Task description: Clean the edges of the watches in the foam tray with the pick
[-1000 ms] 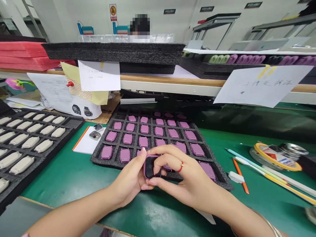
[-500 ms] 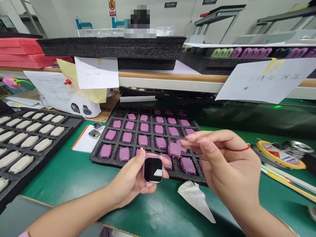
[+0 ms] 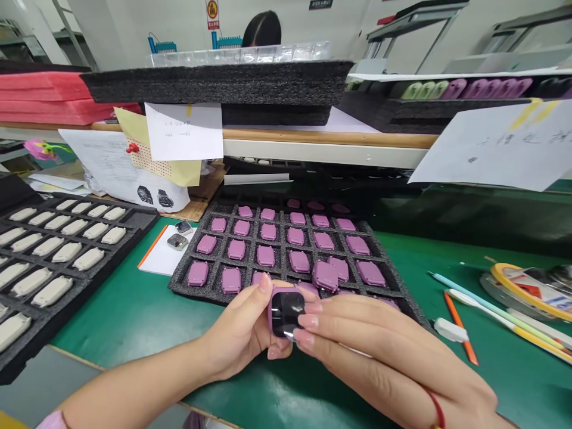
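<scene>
My left hand (image 3: 243,328) grips a purple smartwatch body (image 3: 286,313) with its black glossy screen up, thumb along its left edge. My right hand (image 3: 379,345) reaches in from the right, its fingertips pressed together on the right edge of the screen. Its thumb is hidden, and I cannot make out what is pinched there. Behind the hands is a black foam tray (image 3: 181,290) with rows of purple watch bodies lying in its compartments. One purple watch body (image 3: 325,276) rests raised and overlaps another.
To the left, another foam tray (image 3: 134,229) holds pale watch bodies. Two small watch pieces lie on a white pad (image 3: 156,256). At right are pens (image 3: 460,328), a white cap-like piece (image 3: 450,329) and a tape roll (image 3: 527,289). A shelf (image 3: 313,149) crosses above; a person's head shows behind it.
My right hand has come down and left from above the tray, bringing its fingertips onto the watch screen. The view has shifted slightly, and the white paper scrap in front of the tray no longer shows.
</scene>
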A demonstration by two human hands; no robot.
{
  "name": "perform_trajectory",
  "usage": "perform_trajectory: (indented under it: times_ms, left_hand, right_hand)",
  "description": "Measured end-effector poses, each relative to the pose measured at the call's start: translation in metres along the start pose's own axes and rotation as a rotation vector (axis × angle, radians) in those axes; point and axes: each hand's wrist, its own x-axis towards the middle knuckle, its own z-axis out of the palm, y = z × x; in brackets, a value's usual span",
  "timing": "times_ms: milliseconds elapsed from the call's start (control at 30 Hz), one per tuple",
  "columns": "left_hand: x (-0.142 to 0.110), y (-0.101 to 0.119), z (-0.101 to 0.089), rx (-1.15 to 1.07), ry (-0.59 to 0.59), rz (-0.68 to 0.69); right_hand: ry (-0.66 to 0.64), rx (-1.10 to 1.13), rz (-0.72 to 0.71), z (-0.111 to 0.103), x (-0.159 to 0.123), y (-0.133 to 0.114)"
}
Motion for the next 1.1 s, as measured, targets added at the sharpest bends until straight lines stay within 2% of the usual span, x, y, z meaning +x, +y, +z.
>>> perform_trajectory:
  times_ms: [167, 333, 433, 567, 767, 867, 967, 1033, 1100]
  left_hand:
    - [0.002, 0.000, 0.000, 0.004, -0.017, 0.005]
    - [0.002, -0.005, -0.005, 0.066, 0.004, 0.053]
    - [0.001, -0.009, -0.006, 0.139, 0.025, 0.077]
    - [0.000, -0.009, -0.003, 0.184, 0.091, 0.073]
    - [0.001, -0.002, -0.001, 0.106, 0.096, 0.019]
    - [0.003, -0.002, -0.001, 0.088, 0.114, 0.018]
    - [0.005, -0.005, -0.003, 0.086, 0.138, 0.031]
    - [0.006, -0.005, -0.004, 0.103, 0.175, 0.050]
    - [0.006, -0.004, -0.005, 0.133, 0.226, 0.070]
  right_hand:
    - [-0.058, -0.003, -0.147, 0.007, 0.001, 0.008]
    - [-0.013, -0.165, -0.246, 0.016, 0.014, 0.008]
    - [-0.060, -0.174, -0.116, 0.023, 0.017, 0.003]
    - [-0.114, -0.001, 0.061, 0.025, 0.016, 0.003]
    - [-0.101, 0.049, 0.069, 0.022, 0.014, 0.011]
    - [-0.147, 0.034, 0.055, 0.021, 0.015, 0.012]
    - [-0.199, -0.033, 0.043, 0.010, 0.021, 0.019]
    - [-0.175, -0.126, 0.089, -0.001, 0.026, 0.032]
    - [-0.158, -0.223, 0.202, -0.012, 0.029, 0.051]
